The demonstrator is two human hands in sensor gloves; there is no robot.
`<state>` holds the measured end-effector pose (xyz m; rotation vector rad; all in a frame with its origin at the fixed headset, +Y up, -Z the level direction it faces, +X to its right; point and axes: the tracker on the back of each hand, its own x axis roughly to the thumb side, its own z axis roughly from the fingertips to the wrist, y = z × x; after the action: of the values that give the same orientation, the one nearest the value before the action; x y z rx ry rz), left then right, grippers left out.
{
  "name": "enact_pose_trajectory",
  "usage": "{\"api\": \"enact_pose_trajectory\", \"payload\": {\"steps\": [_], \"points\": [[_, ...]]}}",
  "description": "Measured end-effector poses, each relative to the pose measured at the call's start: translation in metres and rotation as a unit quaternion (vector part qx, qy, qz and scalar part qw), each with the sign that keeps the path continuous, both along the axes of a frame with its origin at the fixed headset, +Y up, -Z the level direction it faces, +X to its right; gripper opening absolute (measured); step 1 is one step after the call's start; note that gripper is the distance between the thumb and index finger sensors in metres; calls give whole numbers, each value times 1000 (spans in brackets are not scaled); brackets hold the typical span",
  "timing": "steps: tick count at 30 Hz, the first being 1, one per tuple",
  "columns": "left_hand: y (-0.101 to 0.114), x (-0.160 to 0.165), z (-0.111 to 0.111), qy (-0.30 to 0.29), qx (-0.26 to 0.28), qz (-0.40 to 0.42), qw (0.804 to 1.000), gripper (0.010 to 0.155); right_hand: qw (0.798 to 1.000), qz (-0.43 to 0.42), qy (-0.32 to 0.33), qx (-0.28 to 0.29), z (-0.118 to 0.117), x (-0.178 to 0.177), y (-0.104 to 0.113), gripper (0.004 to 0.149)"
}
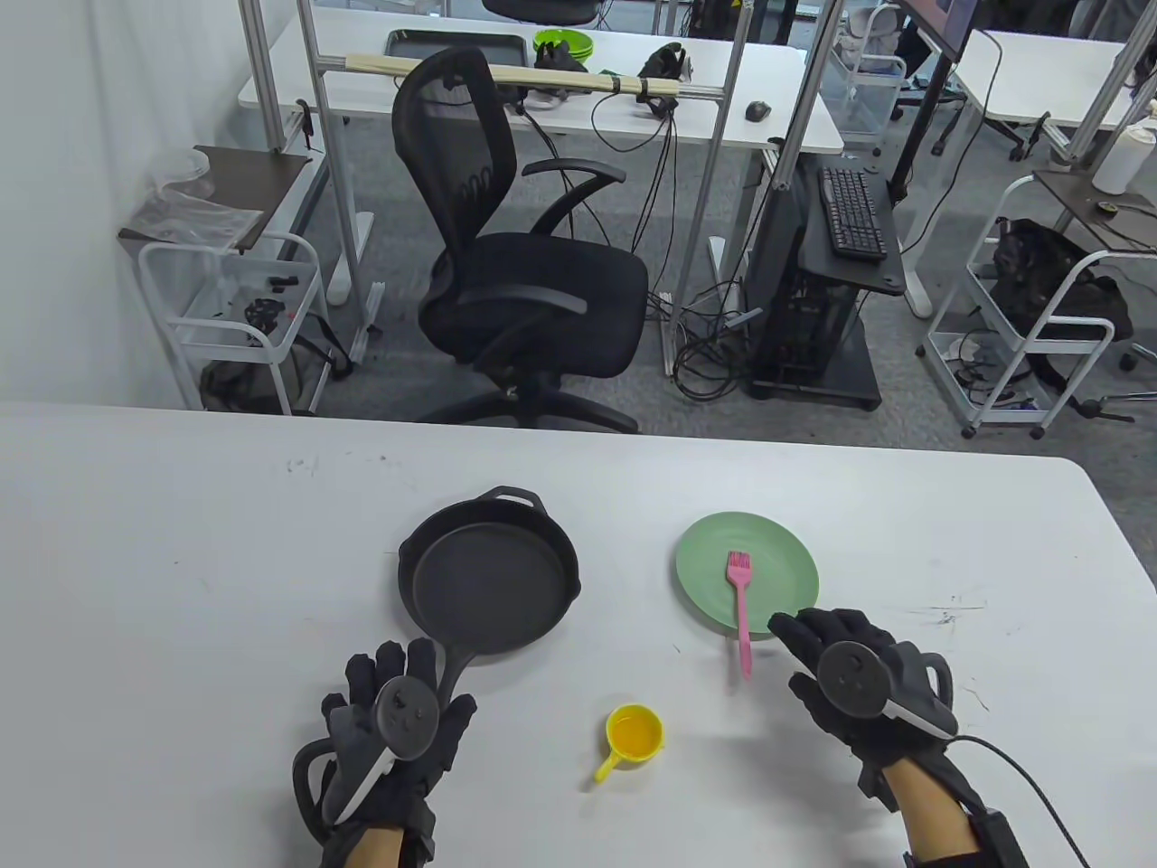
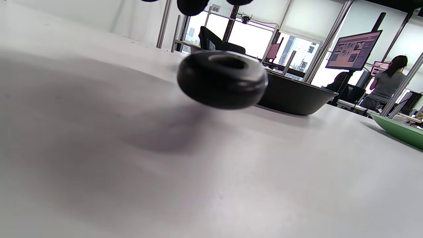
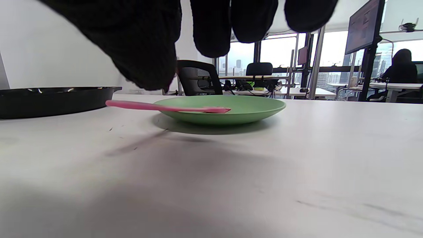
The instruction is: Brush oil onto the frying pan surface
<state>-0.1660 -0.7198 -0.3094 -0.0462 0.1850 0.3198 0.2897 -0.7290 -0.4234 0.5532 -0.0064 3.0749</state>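
My left hand (image 1: 398,714) hovers with fingers spread beside the handle end of the frying pan (image 1: 489,582), which sits on the worktop (image 1: 181,542) at 12 o'clock from it. My right hand (image 1: 859,678), fingers loose and holding nothing, is just at 3 o'clock of the pink brush (image 1: 741,606) resting across the green plate (image 1: 786,551). The yellow oil cup (image 1: 633,734) stands between my hands.

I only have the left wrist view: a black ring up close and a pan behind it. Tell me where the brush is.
Observer: The pink brush lies with its bristles on the green plate, handle overhanging the rim.
Operator: Report the right hand.
Observer: The right hand is beside that handle, fingers spread, holding nothing.
Operator: Find the oil.
Observer: A small yellow cup stands between both hands.
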Motion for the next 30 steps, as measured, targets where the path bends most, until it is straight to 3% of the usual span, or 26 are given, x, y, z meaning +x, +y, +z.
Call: {"api": "enact_pose_trajectory", "payload": {"steps": [8, 13, 20, 24, 27, 30], "points": [[-5, -3, -2, -2, 5, 10, 1000, 84, 995, 89, 32, 5, -28, -30, -21, 75], [-9, -5, -5, -4, 1, 22, 1000, 84, 996, 77, 38, -10, -40, -38, -29, 70], [-15, -8, -8, -3, -8, 29, 1000, 84, 998, 41, 51, 24, -46, -41, -34, 52], [-16, -8, -9, -3, -8, 27, 1000, 83, 995, 44, 66, 56, -49, -45, -31, 47], [-16, -7, -8, -5, -4, 26, 1000, 83, 985, 27, 96, 140, -51, -44, -24, 41], [-15, -7, -8, -5, 2, 18, 1000, 83, 979, 19, 111, 167, -51, -44, -12, 39]]}}
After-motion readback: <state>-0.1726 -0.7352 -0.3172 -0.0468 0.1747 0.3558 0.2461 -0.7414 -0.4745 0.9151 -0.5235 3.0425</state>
